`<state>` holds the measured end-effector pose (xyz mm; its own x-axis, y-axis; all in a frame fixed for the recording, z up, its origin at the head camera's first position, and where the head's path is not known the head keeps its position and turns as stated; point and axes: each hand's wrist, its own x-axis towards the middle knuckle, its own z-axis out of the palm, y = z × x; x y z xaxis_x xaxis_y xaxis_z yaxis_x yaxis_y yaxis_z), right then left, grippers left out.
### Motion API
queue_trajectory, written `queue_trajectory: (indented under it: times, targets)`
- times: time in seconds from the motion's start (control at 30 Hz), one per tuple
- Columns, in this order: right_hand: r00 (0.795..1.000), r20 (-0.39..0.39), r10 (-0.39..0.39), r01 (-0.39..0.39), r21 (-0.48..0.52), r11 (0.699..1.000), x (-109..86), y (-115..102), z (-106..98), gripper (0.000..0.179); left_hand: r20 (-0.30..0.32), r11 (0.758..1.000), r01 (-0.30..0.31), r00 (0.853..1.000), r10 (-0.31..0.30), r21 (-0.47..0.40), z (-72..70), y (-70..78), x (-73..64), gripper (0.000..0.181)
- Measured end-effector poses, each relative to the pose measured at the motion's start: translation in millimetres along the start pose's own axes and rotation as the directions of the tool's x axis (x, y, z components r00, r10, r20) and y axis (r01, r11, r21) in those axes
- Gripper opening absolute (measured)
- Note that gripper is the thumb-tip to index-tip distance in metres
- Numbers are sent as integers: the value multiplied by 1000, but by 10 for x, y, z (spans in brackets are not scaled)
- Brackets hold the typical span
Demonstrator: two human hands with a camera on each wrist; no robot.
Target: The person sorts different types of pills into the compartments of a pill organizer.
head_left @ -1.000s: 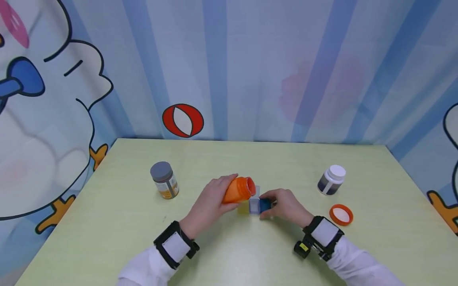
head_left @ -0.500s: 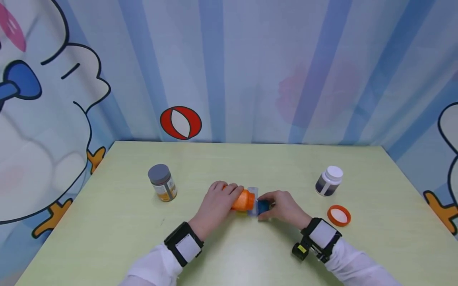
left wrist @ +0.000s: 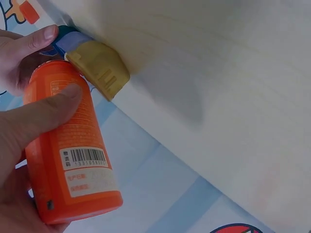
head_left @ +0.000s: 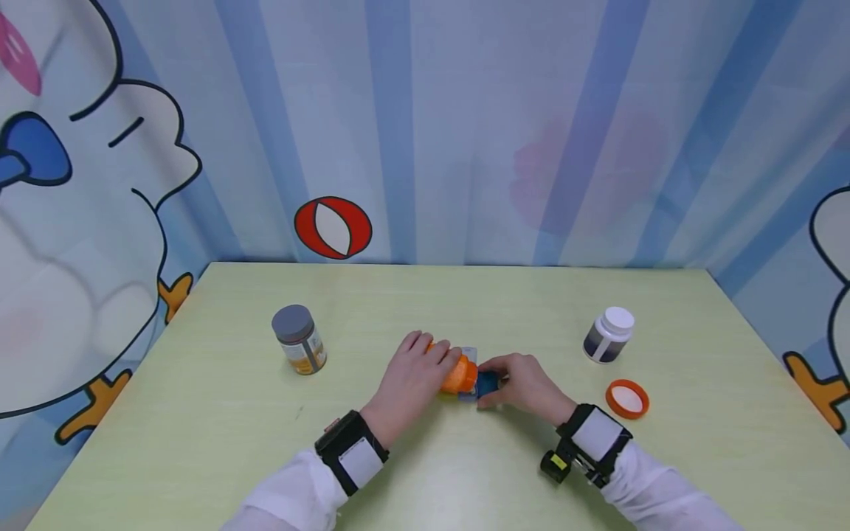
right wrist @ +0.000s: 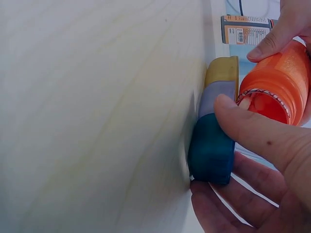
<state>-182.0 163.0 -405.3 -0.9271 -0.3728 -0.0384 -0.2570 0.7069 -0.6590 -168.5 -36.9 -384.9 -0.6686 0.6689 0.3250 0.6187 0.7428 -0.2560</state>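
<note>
My left hand (head_left: 415, 376) grips an orange pill bottle (left wrist: 73, 150), uncapped and tipped so that its mouth leans over a small pill box. Something pale shows just inside the bottle's mouth in the right wrist view. The pill box has a yellow section (left wrist: 99, 68), a pale violet section (right wrist: 214, 97) and a dark teal section (right wrist: 211, 150) in a row. My right hand (head_left: 527, 387) holds the teal end between thumb and fingers against the table. The bottle's rim is right at the violet section. In the head view the bottle and left hand hide much of the box.
A grey-lidded jar (head_left: 299, 339) stands at the left of the table (head_left: 425, 472). At the right are a white-capped bottle (head_left: 609, 335) and, in front of it, an orange cap (head_left: 627, 399) with its white inside up. A patterned curtain (head_left: 451, 133) hangs behind the table.
My left hand has rolled over and tipped the orange pill bottle down onto the pill box, its mouth now lower and further right. My right hand keeps its hold on the box.
</note>
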Motion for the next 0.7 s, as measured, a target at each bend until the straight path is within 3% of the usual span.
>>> queue_trajectory:
  times: [0.17, 0.37, 0.47, 0.5, 0.57, 0.63, 0.7]
  targets:
    - [1000, 1, 2, -2, 1, 1000, -1, 4, 3, 46, 7, 1000, 16, 1000, -16, -23, 17, -1, 4, 45]
    - [999, 6, 34, -34, 0, 999, 10, 1, 3, 47, 2, 985, 79, 997, -79, -157, 32, -41, -28, 44]
    - [999, 13, 47, -47, 0, 999, 7, -6, -2, 47, 26, 959, 119, 993, -116, -257, 13, -56, -55, 51]
    - [999, 13, 47, -47, 0, 999, 5, -6, -3, 47, 36, 941, 138, 990, -134, -309, 5, -61, -63, 53]
    - [999, 13, 45, -45, 1, 999, 2, -3, -4, 46, 62, 882, 186, 982, -177, -433, -20, -68, -76, 57]
    - [999, 14, 42, -42, 3, 999, -2, -1, -4, 46, 91, 805, 234, 971, -221, -546, -49, -73, -85, 59]
    - [999, 15, 42, -42, 5, 999, -1, -2, 0, 46, 124, 710, 280, 957, -264, -646, -82, -77, -86, 58]
